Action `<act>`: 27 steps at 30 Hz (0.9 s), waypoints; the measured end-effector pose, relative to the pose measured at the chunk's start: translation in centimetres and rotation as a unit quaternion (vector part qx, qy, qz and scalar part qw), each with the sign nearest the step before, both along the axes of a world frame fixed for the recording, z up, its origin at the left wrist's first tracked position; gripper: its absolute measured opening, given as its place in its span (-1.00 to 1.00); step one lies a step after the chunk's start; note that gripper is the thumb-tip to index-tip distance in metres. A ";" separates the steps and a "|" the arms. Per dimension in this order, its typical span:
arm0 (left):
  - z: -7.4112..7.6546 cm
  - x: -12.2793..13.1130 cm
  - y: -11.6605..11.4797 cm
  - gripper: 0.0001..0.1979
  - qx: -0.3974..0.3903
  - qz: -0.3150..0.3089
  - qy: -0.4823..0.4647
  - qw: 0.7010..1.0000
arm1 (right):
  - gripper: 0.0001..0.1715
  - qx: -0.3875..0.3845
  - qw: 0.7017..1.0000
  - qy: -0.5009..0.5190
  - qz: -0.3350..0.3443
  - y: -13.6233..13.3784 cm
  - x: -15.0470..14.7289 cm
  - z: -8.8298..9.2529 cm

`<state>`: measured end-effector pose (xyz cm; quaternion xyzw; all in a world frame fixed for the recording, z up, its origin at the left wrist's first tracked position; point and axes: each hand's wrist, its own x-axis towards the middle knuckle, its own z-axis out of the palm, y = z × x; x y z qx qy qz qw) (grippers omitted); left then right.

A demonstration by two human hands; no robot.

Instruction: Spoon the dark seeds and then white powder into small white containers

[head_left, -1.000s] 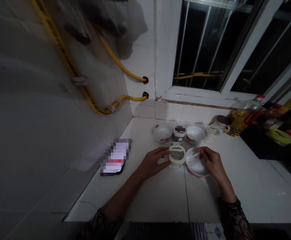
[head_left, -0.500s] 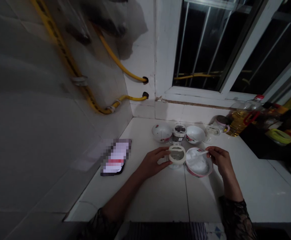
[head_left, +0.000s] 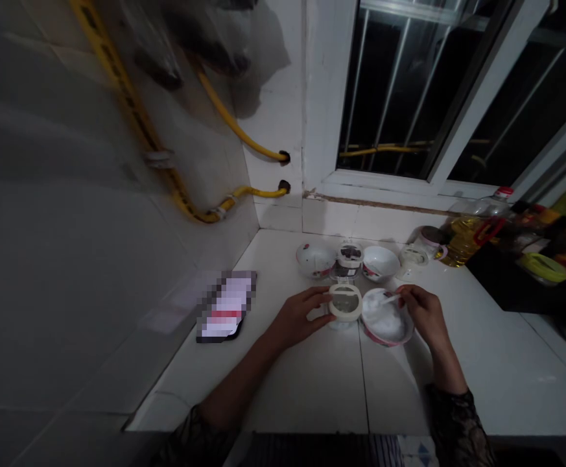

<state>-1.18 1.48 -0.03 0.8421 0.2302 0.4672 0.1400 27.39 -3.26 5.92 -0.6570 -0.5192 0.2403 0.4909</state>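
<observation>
My left hand [head_left: 299, 316] is closed around the left side of a small clear jar with a cream rim [head_left: 345, 303], thumb in front and fingers behind. It stands on the white counter. Just right of it sits a bowl [head_left: 384, 340] with a pink-red outside, holding white powder [head_left: 384, 319]. Pinched in my right hand [head_left: 419, 308] is the handle of a small white spoon [head_left: 390, 299], whose far end reaches down to the powder. Behind the jar are another lidded jar [head_left: 349, 261] with dark contents, a white bowl [head_left: 380, 261] and a patterned bowl [head_left: 314, 261].
A phone [head_left: 227, 308] lies on the counter at left, its screen blurred. Toward the back right are another clear jar [head_left: 413, 259], a dark-lidded jar [head_left: 433, 240], an oil bottle [head_left: 462, 237] and a black box [head_left: 499, 279] of condiments. A yellow pipe [head_left: 166, 178] runs along the wall.
My right hand has moved slightly left with the spoon, over the bowl. My left hand stays on the jar.
</observation>
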 end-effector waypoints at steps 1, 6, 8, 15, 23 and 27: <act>0.0 0.0 0.0 -0.74 0.001 0.000 0.000 1.000 | -0.58 0.002 1.000 -0.021 0.014 -0.1 -0.5 -0.1; 0.1 0.0 0.0 -0.75 0.003 0.001 0.003 1.000 | -0.58 -0.014 0.999 -0.029 0.043 -0.1 -1.5 -0.2; 0.0 0.0 0.0 -0.75 0.005 0.001 0.000 1.000 | -0.57 -0.025 0.999 0.008 0.019 -0.1 -1.0 0.0; -0.2 -0.1 0.1 -0.74 -0.002 -0.004 -0.005 1.000 | -0.57 -0.062 0.981 0.182 -0.029 0.0 0.7 0.9; 0.2 0.0 0.0 -0.74 0.007 -0.004 -0.006 1.000 | -0.51 0.050 0.982 0.184 -0.011 -0.5 -1.5 1.1; 0.3 0.0 -0.1 -0.74 0.007 -0.002 -0.002 1.000 | -0.63 0.152 0.988 0.021 0.018 -1.6 -4.2 0.6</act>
